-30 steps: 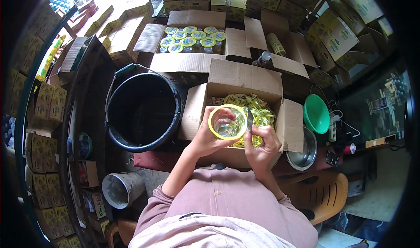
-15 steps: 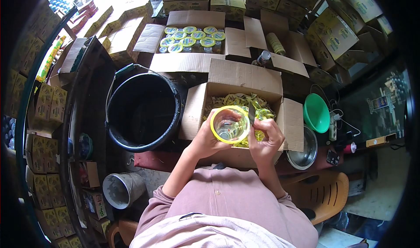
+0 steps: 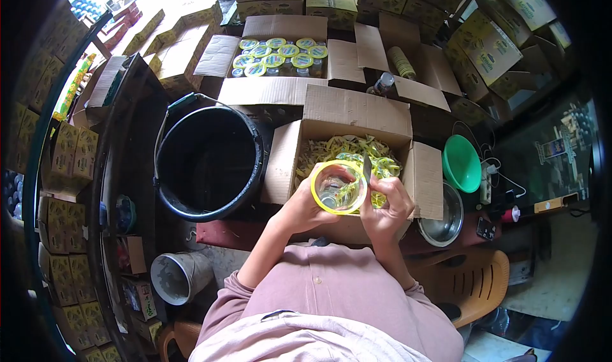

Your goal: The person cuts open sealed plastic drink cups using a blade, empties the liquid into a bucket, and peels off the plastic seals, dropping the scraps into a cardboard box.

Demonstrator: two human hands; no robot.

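Note:
My left hand point(image 3: 301, 207) is wrapped round a clear plastic cup point(image 3: 333, 197) with a yellow rim, its open mouth tilted toward me. My right hand point(image 3: 388, 207) pinches a small dark blade point(image 3: 366, 169), which stands upright at the right edge of the cup's rim. Both hands are over the near side of an open cardboard box point(image 3: 357, 110). Yellow-green strips point(image 3: 357, 150) fill that box, partly hidden behind the cup and my hands.
A big black bucket point(image 3: 167, 190) stands left of the box, a grey bucket point(image 3: 167, 279) below it. Behind is a carton of lidded cups point(image 3: 274, 60). At right are a green bowl point(image 3: 460, 164), a metal bowl point(image 3: 446, 228) and an orange chair point(image 3: 475, 282).
The cup in my left hand has moved slightly right and down, and its mouth has turned a little. My right hand has shifted slightly right with the blade.

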